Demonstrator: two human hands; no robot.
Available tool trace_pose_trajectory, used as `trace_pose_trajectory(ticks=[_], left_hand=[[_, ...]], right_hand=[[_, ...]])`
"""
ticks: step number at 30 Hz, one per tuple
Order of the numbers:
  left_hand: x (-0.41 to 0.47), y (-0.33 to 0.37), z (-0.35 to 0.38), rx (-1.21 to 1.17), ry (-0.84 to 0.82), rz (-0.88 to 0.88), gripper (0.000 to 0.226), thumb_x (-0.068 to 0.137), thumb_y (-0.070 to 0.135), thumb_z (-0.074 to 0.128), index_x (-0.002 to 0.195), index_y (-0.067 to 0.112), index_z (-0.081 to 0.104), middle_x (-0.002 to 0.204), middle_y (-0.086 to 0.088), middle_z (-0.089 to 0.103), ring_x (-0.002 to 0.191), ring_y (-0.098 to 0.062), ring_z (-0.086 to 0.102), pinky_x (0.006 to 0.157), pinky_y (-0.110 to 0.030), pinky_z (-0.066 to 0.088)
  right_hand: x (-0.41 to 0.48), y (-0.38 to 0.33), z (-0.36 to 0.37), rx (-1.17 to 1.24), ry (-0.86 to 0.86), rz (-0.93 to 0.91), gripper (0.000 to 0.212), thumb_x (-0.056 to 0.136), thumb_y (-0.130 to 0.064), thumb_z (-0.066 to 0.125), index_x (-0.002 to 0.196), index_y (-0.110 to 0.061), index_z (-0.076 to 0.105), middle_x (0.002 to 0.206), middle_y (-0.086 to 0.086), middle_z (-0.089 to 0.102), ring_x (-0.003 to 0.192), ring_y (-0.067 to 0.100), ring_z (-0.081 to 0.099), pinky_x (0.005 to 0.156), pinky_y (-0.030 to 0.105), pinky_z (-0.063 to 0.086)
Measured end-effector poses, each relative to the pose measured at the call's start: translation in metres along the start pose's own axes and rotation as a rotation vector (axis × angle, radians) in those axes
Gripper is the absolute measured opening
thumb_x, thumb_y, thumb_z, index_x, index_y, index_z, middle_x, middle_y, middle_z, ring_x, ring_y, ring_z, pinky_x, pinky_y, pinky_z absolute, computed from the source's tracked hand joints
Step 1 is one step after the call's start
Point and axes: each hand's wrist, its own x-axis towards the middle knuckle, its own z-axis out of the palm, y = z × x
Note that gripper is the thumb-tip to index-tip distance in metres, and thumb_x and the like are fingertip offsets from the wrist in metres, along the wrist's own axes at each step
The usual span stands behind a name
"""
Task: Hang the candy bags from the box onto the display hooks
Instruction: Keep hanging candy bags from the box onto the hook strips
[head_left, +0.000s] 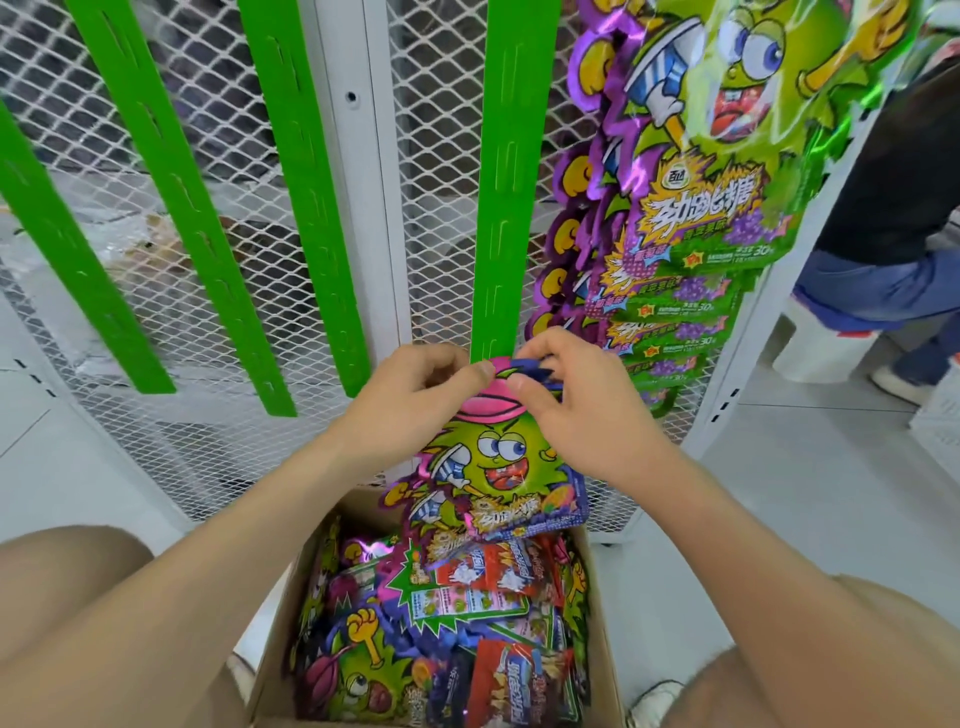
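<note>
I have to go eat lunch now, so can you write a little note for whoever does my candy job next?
Left hand and right hand both pinch the top of a small bunch of candy bags, held above the box.
The box is full of more bags.
Done: a column of hung bags fills the right side of the mesh rack.
Left: the green strip just above the hands and the others to its left show no bags. Hang the held bunch, then probably go on with the box.
</note>
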Motion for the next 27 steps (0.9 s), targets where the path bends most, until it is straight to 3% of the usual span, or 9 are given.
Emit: trace_pose_trajectory(ticks=[5, 11, 15, 19, 22, 24, 26, 27], left_hand=[[-0.003, -0.001, -0.005, 0.089, -0.026, 0.011, 0.044, 0.107, 0.042, 0.057, 0.070, 0.017, 0.053, 0.047, 0.015, 0.035, 0.046, -0.004, 0.031, 0.047, -0.020, 0.028], [-0.002, -0.005, -0.005, 0.148, -0.052, 0.030, 0.050, 0.107, 0.043, 0.054, 0.080, 0.002, 0.056, 0.056, 0.011, 0.035, 0.049, -0.007, 0.031, 0.047, -0.023, 0.027], [-0.004, -0.008, -0.002, 0.176, -0.057, 0.022, 0.050, 0.106, 0.044, 0.055, 0.083, 0.000, 0.059, 0.057, 0.009, 0.037, 0.048, -0.006, 0.033, 0.046, -0.021, 0.030], [-0.005, -0.014, -0.004, 0.238, -0.021, 0.094, 0.041, 0.105, 0.040, 0.060, 0.073, 0.014, 0.058, 0.057, 0.010, 0.041, 0.051, -0.008, 0.035, 0.050, -0.025, 0.028], [-0.009, -0.018, -0.007, 0.313, 0.015, 0.164, 0.034, 0.106, 0.032, 0.062, 0.073, 0.030, 0.052, 0.063, 0.008, 0.056, 0.061, -0.012, 0.053, 0.059, -0.035, 0.043], [-0.015, -0.019, -0.007, 0.371, 0.011, 0.182, 0.025, 0.106, 0.026, 0.063, 0.084, 0.035, 0.054, 0.075, 0.010, 0.064, 0.073, -0.009, 0.060, 0.064, -0.031, 0.044], [-0.023, -0.023, -0.007, 0.443, 0.051, 0.162, 0.013, 0.102, 0.023, 0.067, 0.112, 0.028, 0.059, 0.102, 0.006, 0.068, 0.095, -0.013, 0.062, 0.078, -0.031, 0.046], [-0.028, -0.026, -0.005, 0.513, 0.110, 0.149, 0.032, 0.099, 0.021, 0.070, 0.128, 0.024, 0.057, 0.119, 0.001, 0.064, 0.111, -0.020, 0.058, 0.090, -0.037, 0.046]], right_hand=[[-0.002, -0.002, 0.010, -0.018, 0.031, 0.012, 0.007, 0.103, -0.034, 0.061, 0.109, -0.031, 0.061, 0.098, -0.013, 0.071, 0.101, 0.025, 0.066, 0.089, 0.049, 0.055], [-0.001, -0.008, 0.012, -0.010, 0.102, 0.045, 0.008, 0.098, -0.028, 0.068, 0.103, -0.022, 0.066, 0.086, -0.009, 0.073, 0.083, 0.012, 0.071, 0.080, 0.037, 0.056], [-0.001, -0.007, 0.010, -0.018, 0.051, 0.091, 0.010, 0.097, -0.029, 0.069, 0.102, -0.020, 0.067, 0.084, -0.008, 0.073, 0.080, 0.011, 0.071, 0.075, 0.036, 0.058], [-0.004, -0.001, 0.011, -0.086, -0.065, 0.070, 0.009, 0.098, -0.030, 0.069, 0.097, -0.022, 0.065, 0.075, -0.009, 0.066, 0.073, 0.014, 0.061, 0.070, 0.032, 0.046], [-0.007, 0.002, 0.015, -0.187, -0.092, 0.022, 0.012, 0.098, -0.032, 0.071, 0.098, -0.020, 0.067, 0.076, -0.005, 0.066, 0.073, 0.021, 0.060, 0.075, 0.037, 0.051], [-0.010, 0.001, 0.017, -0.222, 0.007, -0.008, 0.018, 0.094, -0.034, 0.076, 0.100, -0.021, 0.066, 0.083, -0.006, 0.066, 0.079, 0.020, 0.063, 0.078, 0.041, 0.056], [-0.013, -0.002, 0.019, -0.245, 0.130, -0.058, 0.025, 0.089, -0.033, 0.079, 0.101, -0.023, 0.060, 0.087, -0.008, 0.061, 0.080, 0.014, 0.060, 0.075, 0.038, 0.054], [-0.016, -0.004, 0.019, -0.224, 0.161, -0.081, 0.025, 0.088, -0.030, 0.079, 0.100, -0.023, 0.058, 0.086, -0.010, 0.058, 0.078, 0.011, 0.057, 0.072, 0.034, 0.051]])
